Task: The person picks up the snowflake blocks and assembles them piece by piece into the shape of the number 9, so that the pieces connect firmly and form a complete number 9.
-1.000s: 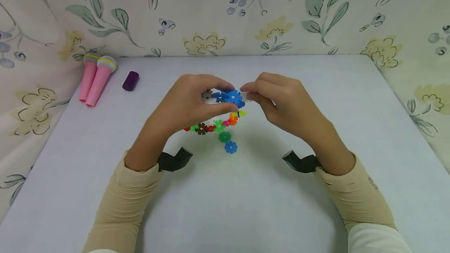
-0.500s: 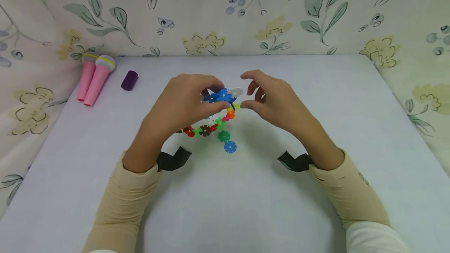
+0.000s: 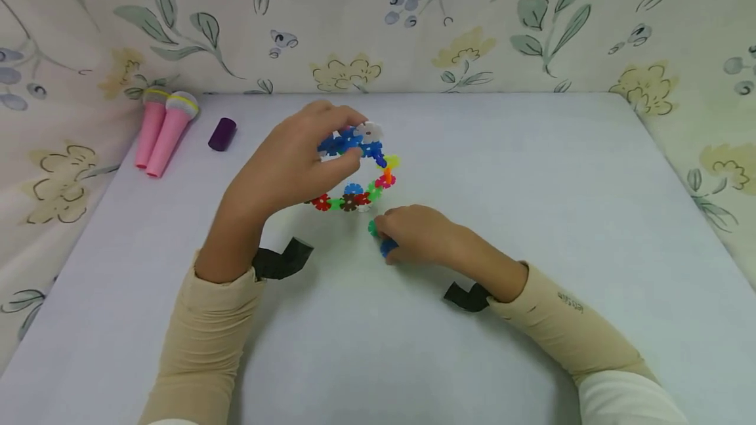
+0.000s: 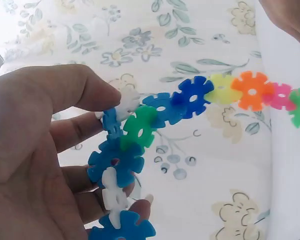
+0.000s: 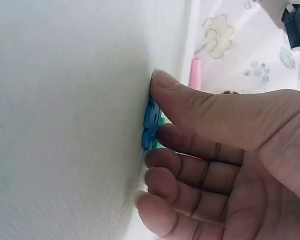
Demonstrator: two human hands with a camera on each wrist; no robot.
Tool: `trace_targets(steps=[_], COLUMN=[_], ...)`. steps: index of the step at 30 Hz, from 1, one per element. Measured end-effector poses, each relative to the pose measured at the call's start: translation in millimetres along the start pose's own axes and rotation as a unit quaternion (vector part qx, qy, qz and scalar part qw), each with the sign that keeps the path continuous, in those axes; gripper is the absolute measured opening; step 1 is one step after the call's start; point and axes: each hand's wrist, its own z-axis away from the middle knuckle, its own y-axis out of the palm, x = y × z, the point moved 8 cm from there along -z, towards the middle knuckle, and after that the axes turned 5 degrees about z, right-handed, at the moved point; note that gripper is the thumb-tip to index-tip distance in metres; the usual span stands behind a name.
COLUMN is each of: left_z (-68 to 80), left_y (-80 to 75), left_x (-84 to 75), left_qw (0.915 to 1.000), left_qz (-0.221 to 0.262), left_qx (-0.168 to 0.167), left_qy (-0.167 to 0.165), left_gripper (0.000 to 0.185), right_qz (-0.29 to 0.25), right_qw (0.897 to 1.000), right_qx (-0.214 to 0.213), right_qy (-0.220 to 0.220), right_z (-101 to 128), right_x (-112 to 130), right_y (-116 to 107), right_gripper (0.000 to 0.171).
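I see the left hand point(image 3: 295, 162) pinching the snowflake chain point(image 3: 360, 179) aloft — right hand point(image 3: 413, 235) curled on a blue disc point(image 5: 151, 122) mid-table point(image 3: 531, 215), edges well apart.

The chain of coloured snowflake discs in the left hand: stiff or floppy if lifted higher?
Probably semi-floppy: the disc chain curves down from the left hand towards the table. Likely light, since fingertips alone hold it. Slotted joints might pop apart if tugged.

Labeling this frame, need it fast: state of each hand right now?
Left hand: holds the chain of snowflake discs by its blue end, lifted.
Right hand: down on the table, thumb and fingers pinching a loose blue disc.
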Motion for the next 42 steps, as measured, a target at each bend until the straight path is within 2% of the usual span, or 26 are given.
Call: trace_targets(steps=[2, 4, 6, 8, 10, 12, 14, 15, 17, 21, 27, 32, 37, 41, 42], left_z=[-0.8, -1.8, -2.8, -4.0, -5.0, -5.5, -5.1, -4.5, -2.7, 2.1, 5.6, 6.2, 4.6, 4.3, 4.7], left_y=[0.1, -0.1, 0.0, 0.0, 1.5, 3.9, 6.5, 7.7, 9.2, 11.0, 14.2, 17.8, 20.6, 23.0, 23.7], left_x=[0.2, 0.4, -0.7, -3.5, -7.5, -12.5, -17.5, -20.0, -25.3, -33.6, -43.3, -46.7, -48.4, -50.0, -50.7], left_qw=[0.9999, 0.9996, 0.9990, 0.9978, 0.9959, 0.9934, 0.9907, 0.9893, 0.9855, 0.9770, 0.9668, 0.9662, 0.9694, 0.9720, 0.9726], left_qz=[0.012, 0.025, 0.036, 0.049, 0.059, 0.067, 0.071, 0.074, 0.079, 0.095, 0.111, 0.119, 0.104, 0.081, 0.072], left_qx=[-0.006, -0.015, -0.023, -0.028, -0.025, -0.017, -0.009, -0.005, -0.004, -0.005, 0.003, 0.020, 0.027, 0.030, 0.031], left_qy=[0.001, 0.002, 0.013, 0.036, 0.063, 0.091, 0.116, 0.126, 0.150, 0.191, 0.230, 0.228, 0.221, 0.219, 0.219], left_gripper=[0.036, 0.036, 0.036, 0.034, 0.031, 0.030, 0.030, 0.032, 0.033, 0.034, 0.035, 0.038, 0.041, 0.043, 0.044], right_qz=[-0.008, -0.040, -0.102, -0.183, -0.264, -0.328, -0.366, -0.387, -0.428, -0.491, -0.543, -0.576, -0.585, -0.581, -0.575], right_qw=[1.000, 0.999, 0.994, 0.981, 0.956, 0.922, 0.888, 0.871, 0.843, 0.810, 0.779, 0.755, 0.746, 0.747, 0.752], right_qx=[0.001, 0.003, 0.006, -0.017, -0.072, -0.152, -0.228, -0.253, -0.279, -0.277, -0.256, -0.252, -0.257, -0.266, -0.269], right_qy=[0.003, -0.005, -0.029, -0.063, -0.101, -0.139, -0.159, -0.164, -0.168, -0.161, -0.180, -0.186, -0.186, -0.183, -0.179], right_z=[1.0, 5.9, 15.9, 31.1, 49.0, 67.5, 83.0, 88.7, 95.7, 98.8, 94.4, 92.3, 94.7, 96.6, 96.8], right_x=[-0.3, -0.8, 0.2, 1.4, -0.2, -6.3, -16.1, -20.9, -28.9, -35.6, -35.5, -41.5, -44.6, -46.1, -46.1], right_y=[1.8, -1.0, -10.4, -29.7, -55.9, -83.7, -105.0, -112.1, -121.1, -126.0, -126.2, -125.0, -124.6, -124.8, -124.5], right_gripper=[0.032, 0.030, 0.025, 0.018, 0.013, 0.008, 0.014, 0.017, 0.022, 0.023, 0.020, 0.021, 0.019, 0.019, 0.019])
